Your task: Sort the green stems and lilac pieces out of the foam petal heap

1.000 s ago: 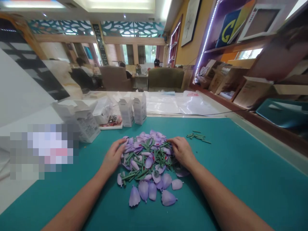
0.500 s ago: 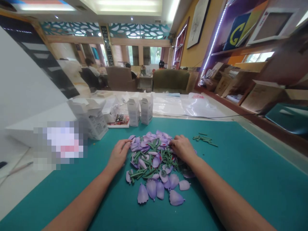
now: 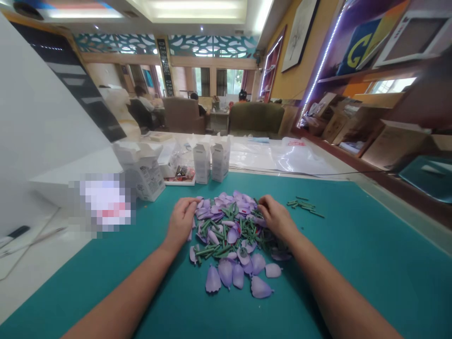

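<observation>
1. In the head view, my gaze is swinging slightly left, so the whole table is sitting farther right than half a second ago; my left hand (image 3: 181,219) is reaching a little farther forward and my right hand (image 3: 278,219) is drawing slightly outward.
2. The loose heap of lilac, petal-shaped pieces and short green tubes (image 3: 232,235) is lying between my hands, in the middle of the flat teal mat (image 3: 370,263).
3. My left hand is bending loosely along the heap's left edge, its fingertips touching the lilac pieces; I cannot tell whether it is gripping one.
4. My right hand is curling half closed at the far right edge, thumb and fingers close together; whatever may be between them is hidden.
5. Flanking the heap like this, my hands are probably keeping loose pieces from spreading sideways.
6. The lilac pieces are looking thin, smooth and cupped, likely plastic, some with wavy rims and small tips; the tubes are looking straight and rigid.
7. A small separate scatter of green tubes (image 3: 303,205) is lying beyond my right hand, while two upright white cardboard boxes (image 3: 202,165) are standing behind the heap.
</observation>
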Demonstrator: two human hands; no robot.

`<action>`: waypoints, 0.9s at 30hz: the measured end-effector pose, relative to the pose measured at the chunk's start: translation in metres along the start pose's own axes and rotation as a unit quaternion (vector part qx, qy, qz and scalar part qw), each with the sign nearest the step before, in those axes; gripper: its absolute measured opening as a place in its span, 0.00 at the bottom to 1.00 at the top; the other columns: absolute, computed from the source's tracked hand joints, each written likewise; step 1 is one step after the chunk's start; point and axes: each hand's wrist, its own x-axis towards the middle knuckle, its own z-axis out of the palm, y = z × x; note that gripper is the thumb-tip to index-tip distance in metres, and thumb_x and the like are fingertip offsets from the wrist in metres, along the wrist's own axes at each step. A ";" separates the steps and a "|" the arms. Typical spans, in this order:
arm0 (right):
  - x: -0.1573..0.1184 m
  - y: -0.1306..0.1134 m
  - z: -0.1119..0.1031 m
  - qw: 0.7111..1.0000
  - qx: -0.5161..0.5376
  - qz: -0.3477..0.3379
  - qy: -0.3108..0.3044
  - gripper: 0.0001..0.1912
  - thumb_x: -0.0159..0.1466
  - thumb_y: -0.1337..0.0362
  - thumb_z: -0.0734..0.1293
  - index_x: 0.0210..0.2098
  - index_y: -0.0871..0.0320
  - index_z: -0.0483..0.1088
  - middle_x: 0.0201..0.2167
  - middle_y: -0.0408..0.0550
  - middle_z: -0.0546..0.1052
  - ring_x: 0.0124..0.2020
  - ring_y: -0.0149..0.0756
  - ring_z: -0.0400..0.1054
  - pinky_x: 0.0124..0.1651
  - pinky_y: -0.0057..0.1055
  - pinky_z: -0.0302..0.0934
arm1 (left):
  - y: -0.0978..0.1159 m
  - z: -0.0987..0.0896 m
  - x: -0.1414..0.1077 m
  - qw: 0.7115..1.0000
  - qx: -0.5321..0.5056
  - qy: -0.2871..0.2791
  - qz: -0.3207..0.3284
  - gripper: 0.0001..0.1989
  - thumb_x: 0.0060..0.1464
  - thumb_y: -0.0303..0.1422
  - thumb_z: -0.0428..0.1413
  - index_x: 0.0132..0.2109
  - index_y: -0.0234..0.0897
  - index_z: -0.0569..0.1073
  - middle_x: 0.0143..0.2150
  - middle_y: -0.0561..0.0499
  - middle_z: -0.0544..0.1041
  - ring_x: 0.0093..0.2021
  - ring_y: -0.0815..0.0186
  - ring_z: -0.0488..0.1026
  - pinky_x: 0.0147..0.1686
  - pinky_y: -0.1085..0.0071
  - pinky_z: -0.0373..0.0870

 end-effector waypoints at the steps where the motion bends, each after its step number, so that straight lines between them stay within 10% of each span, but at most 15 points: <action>1: -0.002 -0.008 -0.002 1.000 0.031 0.002 0.007 0.07 0.64 0.62 0.57 0.38 0.55 0.65 0.30 0.46 0.74 0.31 0.37 0.66 0.35 0.30 0.57 | 0.006 0.002 -0.003 1.000 -0.011 -0.006 -0.001 0.16 0.55 0.41 0.48 0.39 0.38 0.75 0.44 0.45 0.76 0.49 0.56 0.71 0.53 0.61 0.64; 8: -0.026 -0.075 -0.005 0.986 0.137 -0.077 -0.060 0.09 0.65 0.62 0.57 0.41 0.55 0.67 0.29 0.45 0.75 0.30 0.36 0.68 0.33 0.28 0.57 | 0.043 0.044 -0.032 0.964 -0.178 -0.169 -0.103 0.18 0.50 0.41 0.56 0.42 0.33 0.78 0.25 0.53 0.74 0.25 0.68 0.67 0.24 0.74 0.62; 11: -0.026 -0.080 -0.012 0.977 0.158 -0.107 -0.094 0.10 0.65 0.62 0.58 0.39 0.55 0.69 0.31 0.46 0.76 0.32 0.35 0.69 0.35 0.28 0.58 | 0.044 0.052 -0.037 0.923 -0.304 -0.155 -0.177 0.13 0.47 0.39 0.60 0.36 0.33 0.77 0.25 0.54 0.72 0.23 0.73 0.64 0.22 0.78 0.59; 18: -0.012 -0.014 -0.056 0.993 0.111 0.028 -0.002 0.10 0.61 0.60 0.60 0.31 0.56 0.71 0.25 0.43 0.74 0.28 0.34 0.67 0.33 0.28 0.58 | 0.039 0.043 -0.039 0.849 -0.403 -0.149 -0.309 0.05 0.56 0.32 0.53 0.35 0.35 0.71 0.28 0.51 0.75 0.29 0.68 0.74 0.31 0.71 0.72; 27: -0.035 0.029 -0.074 0.970 -0.057 0.138 -0.189 0.06 0.56 0.68 0.62 0.30 0.57 0.71 0.27 0.44 0.75 0.29 0.33 0.65 0.29 0.27 0.51 | 0.050 0.048 -0.052 0.819 -0.386 -0.223 -0.360 0.08 0.56 0.28 0.52 0.44 0.36 0.69 0.20 0.56 0.70 0.19 0.73 0.66 0.22 0.78 0.66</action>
